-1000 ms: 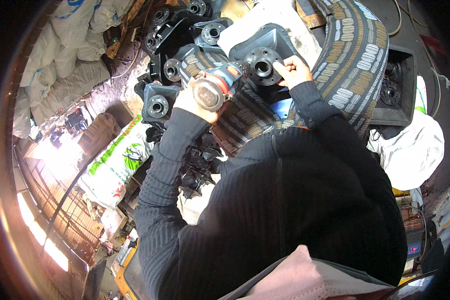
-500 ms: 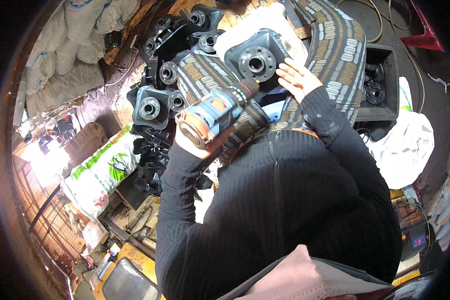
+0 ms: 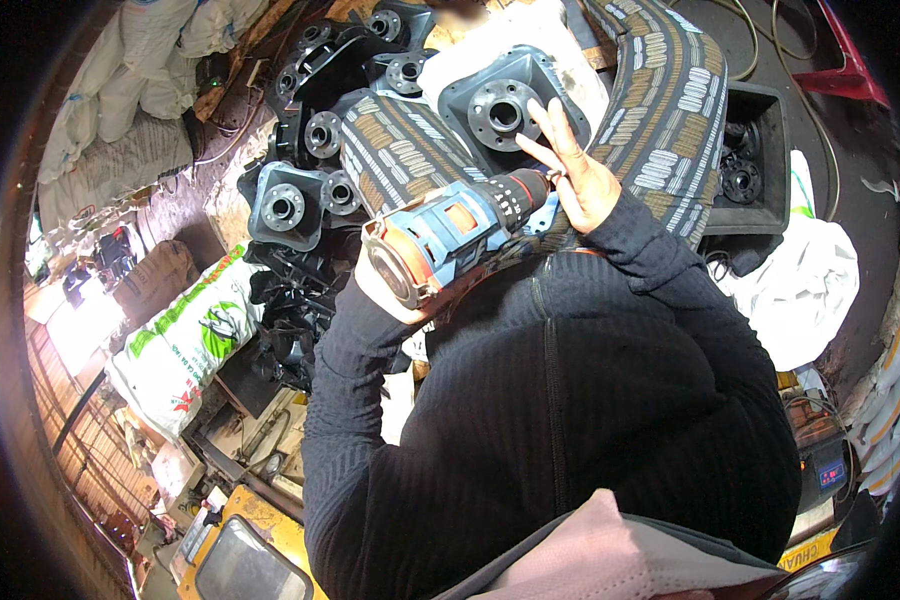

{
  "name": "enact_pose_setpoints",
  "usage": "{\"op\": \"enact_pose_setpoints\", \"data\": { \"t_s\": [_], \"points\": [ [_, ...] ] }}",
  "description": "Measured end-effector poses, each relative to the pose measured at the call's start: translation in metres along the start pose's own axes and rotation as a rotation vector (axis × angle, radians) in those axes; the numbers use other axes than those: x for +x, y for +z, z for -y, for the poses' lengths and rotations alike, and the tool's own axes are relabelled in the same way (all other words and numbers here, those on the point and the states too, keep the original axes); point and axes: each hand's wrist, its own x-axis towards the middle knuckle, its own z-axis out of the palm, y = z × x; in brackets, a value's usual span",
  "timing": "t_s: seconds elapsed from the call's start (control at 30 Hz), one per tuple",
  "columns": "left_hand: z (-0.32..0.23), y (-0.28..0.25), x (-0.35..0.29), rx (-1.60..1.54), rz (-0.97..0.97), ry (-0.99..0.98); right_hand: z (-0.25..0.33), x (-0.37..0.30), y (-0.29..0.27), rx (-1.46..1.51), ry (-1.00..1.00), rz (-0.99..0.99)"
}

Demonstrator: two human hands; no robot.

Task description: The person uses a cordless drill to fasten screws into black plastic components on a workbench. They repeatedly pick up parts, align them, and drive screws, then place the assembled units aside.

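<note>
Lying at the far left are white sacks (image 3: 150,60), with a brown bag (image 3: 157,280) and a white-and-green sack (image 3: 185,335) below them. A yellow-framed unit (image 3: 250,562) with a dark panel sits toward the lower edge. Next is a pile of glossy black pieces (image 3: 295,290), and above it a cluster of dark flanged parts (image 3: 322,148) with round hubs. The left hand (image 3: 376,297) has its grip clenched round a blue-and-orange drill (image 3: 455,230) — much of the hand is hidden behind the tool. The drill is tilted, its chuck (image 3: 518,192) directed up and to the right. Centrally, a dark flanged housing (image 3: 483,118) rests on a white pad (image 3: 490,38) between the patterned trouser legs (image 3: 670,100), its hub facing the camera. The right hand (image 3: 588,185) is at the chuck's nose, other fingers spread and partly overlapping the housing in view — whether its grip closes on anything there, I cannot tell. Further right, a black bin (image 3: 778,165) contains dark parts (image 3: 740,182), with a white bag (image 3: 800,290) just below. A device with a lit display (image 3: 825,472) stands at the lower right; a red object (image 3: 848,65) shows at the upper right.
</note>
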Motion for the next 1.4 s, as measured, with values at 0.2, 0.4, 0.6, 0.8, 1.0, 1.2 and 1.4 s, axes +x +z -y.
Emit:
{"op": "enact_pose_setpoints", "data": {
  "t_s": [0.2,0.4,0.6,0.8,1.0,1.2,1.4],
  "points": [
    [0.009,-0.002,-0.007,-0.027,0.071,-0.032,0.003,0.002,-0.007,-0.117,-0.053,0.174],
    [0.012,-0.007,-0.020,-0.439,0.140,-0.359,0.000,0.010,-0.007,-0.151,-0.090,0.391],
    [0.005,-0.027,-0.002,-0.217,0.273,-0.231,0.009,0.029,-0.017,-0.236,-0.090,0.375],
    [0.052,0.016,-0.032,-0.384,0.123,-0.496,-0.083,0.031,-0.024,0.145,0.616,-0.336],
    [0.049,0.022,-0.007,-0.151,0.048,-0.354,-0.084,0.044,-0.010,-0.011,0.736,-0.099],
    [0.042,0.013,0.014,-0.087,0.146,-0.456,-0.078,0.049,-0.012,0.127,0.916,-0.105],
    [0.037,-0.004,0.030,-0.099,0.309,-0.527,-0.090,0.045,-0.009,0.056,0.826,-0.117]
  ]
}}
